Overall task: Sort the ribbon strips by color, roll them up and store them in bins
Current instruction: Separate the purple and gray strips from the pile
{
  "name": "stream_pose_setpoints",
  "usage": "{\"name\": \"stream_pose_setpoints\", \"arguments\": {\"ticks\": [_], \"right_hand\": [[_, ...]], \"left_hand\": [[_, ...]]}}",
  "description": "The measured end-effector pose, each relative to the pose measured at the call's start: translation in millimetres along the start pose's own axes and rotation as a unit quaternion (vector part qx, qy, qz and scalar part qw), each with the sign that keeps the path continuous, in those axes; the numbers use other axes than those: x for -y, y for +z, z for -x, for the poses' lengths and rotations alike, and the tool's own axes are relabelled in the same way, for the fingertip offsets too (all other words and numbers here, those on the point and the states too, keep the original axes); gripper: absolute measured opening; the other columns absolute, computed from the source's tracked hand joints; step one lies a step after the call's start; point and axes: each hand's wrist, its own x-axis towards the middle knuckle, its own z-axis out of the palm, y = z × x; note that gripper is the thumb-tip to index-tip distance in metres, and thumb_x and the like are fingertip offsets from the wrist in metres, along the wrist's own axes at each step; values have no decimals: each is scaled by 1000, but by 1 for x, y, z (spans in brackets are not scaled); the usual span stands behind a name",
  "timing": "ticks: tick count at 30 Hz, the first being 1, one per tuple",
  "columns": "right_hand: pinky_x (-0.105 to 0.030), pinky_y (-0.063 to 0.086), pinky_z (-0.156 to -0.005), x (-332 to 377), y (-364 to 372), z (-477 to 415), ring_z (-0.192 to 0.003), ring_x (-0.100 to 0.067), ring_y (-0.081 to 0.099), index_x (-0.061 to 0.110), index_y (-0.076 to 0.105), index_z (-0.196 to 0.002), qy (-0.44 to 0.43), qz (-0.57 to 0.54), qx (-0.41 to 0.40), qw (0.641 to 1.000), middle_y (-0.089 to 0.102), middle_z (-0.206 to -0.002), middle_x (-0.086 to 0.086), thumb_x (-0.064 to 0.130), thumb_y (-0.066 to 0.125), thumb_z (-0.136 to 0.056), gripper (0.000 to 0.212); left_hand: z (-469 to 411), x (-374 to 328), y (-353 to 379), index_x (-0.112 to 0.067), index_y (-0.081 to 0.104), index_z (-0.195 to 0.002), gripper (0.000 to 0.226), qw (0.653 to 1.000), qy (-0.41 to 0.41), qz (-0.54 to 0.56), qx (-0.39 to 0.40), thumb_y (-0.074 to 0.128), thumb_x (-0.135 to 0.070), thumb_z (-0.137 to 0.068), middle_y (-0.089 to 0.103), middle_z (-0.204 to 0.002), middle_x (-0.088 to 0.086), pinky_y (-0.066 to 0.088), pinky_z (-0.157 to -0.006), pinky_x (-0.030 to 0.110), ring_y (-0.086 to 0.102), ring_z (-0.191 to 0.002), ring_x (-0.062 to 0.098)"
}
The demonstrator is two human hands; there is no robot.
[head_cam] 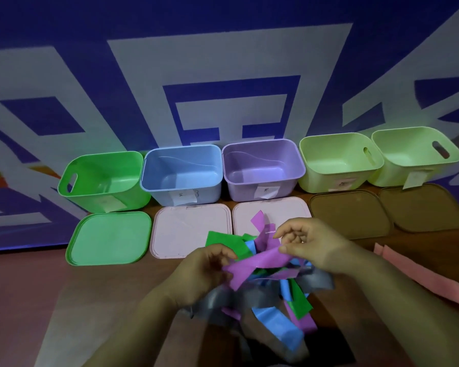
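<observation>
We see large white characters on the blue wall banner (223, 62), cropped and unreadable. The row of bins (180, 147) carries paper labels (182, 198) with illegible writing. Above the mixed ribbon pile (276, 303) on the table, our left hand (204, 271) and right hand (308, 247) each pinch an end of one purple strip (255, 262).

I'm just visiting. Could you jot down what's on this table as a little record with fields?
Bins: five in a row, open: green bin, blue bin, purple bin, two pale green bins; no ribbon seen inside
Lids: lying in front: green lid, two pink lids, two brown lids
Ribbon: pile of strips, mixed green, blue, purple and grey, unsorted
Hands: left hand and right hand pinch one purple strip above the pile
Side: pink cloth at the right
</observation>
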Motion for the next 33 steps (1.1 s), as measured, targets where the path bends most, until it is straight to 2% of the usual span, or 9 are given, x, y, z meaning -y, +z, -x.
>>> {"name": "stream_pose_setpoints", "arguments": {"ticks": [2, 5, 10, 13, 17, 19, 24, 28, 33], "right_hand": [[-20, 48, -66, -1, 6, -3, -65, -9, 53, 23, 71, -85, -3, -6, -9, 1000, 61, -65, 9, -8, 74, -80, 32], [-22, 48, -69, -1, 15, -9, -67, -10, 53, 19, 72, -89, -15, 4, 2, 1000, 61, -71, 1, -3, 75, -81, 24], [-18, 46, -64, 0, 39, -30, -63, -7, 52, 23, 71, -88, -35, 18, 46, 998, 61, -69, 7, 1, 76, -81, 23], [-14, 45, -61, 6, 62, -44, -60, -4, 51, 23, 70, -87, -36, 14, 95, 995, 61, -69, 8, 0, 75, -81, 24], [-20, 46, -62, 12, 103, -62, -64, -8, 54, 26, 71, -84, -51, 48, 148, 987, 63, -73, 5, 2, 76, -82, 24], [-19, 47, -62, 19, 126, -66, -63, -6, 55, 28, 72, -83, -61, 66, 161, 983, 65, -73, 6, 6, 76, -82, 22], [-16, 45, -59, 32, 190, -82, -56, 5, 53, 27, 73, -83, -56, 101, 177, 977, 64, -65, 11, 8, 76, -81, 19], [-19, 47, -64, 38, 244, -93, -65, -1, 58, 25, 73, -87, -17, 103, 187, 977, 67, -72, 8, 9, 75, -82, 17], [-23, 48, -66, 50, 304, -113, -68, -6, 60, 27, 72, -87, 4, 109, 186, 976, 67, -75, 7, 12, 75, -83, 16]], "left_hand": [[7, 3, -9, -14, 69, -98, 27, 1000, -4, -16, -23, 74, 3, -77, 68, -92, 15, 52, -85, 48, 63, -87, 23], [19, 4, -18, -9, 66, -95, 26, 996, -3, -50, -76, 69, 13, -81, 73, -85, 4, 54, -76, 28, 67, -80, 11], [52, 6, -23, -11, 67, -92, 27, 980, -20, -79, -180, 70, 13, -80, 74, -85, 3, 56, -73, 29, 67, -77, 10], [79, 6, -26, -15, 64, -88, 35, 965, -53, -102, -236, 67, 19, -79, 71, -75, -11, 51, -69, 19, 63, -69, -3], [118, 16, -44, -20, 67, -87, 47, 940, -101, -124, -302, 58, 26, -78, 70, -73, -18, 51, -68, 21, 61, -69, -3], [137, 22, -58, -25, 67, -89, 46, 932, -109, -165, -303, 59, 19, -80, 70, -78, -19, 53, -69, 26, 62, -72, -2], [177, 42, -102, -24, 67, -88, 35, 912, -121, -235, -312, 62, 10, -83, 69, -80, -16, 47, -65, 11, 61, -75, -5], [208, 62, -147, -32, 64, -94, 33, 914, -120, -263, -285, 71, -3, -82, 70, -87, -14, 48, -68, 11, 63, -79, -3], [229, 85, -206, -25, 66, -100, 28, 909, -147, -282, -271, 70, -6, -80, 70, -86, -16, 45, -64, 8, 61, -74, -9]]}}
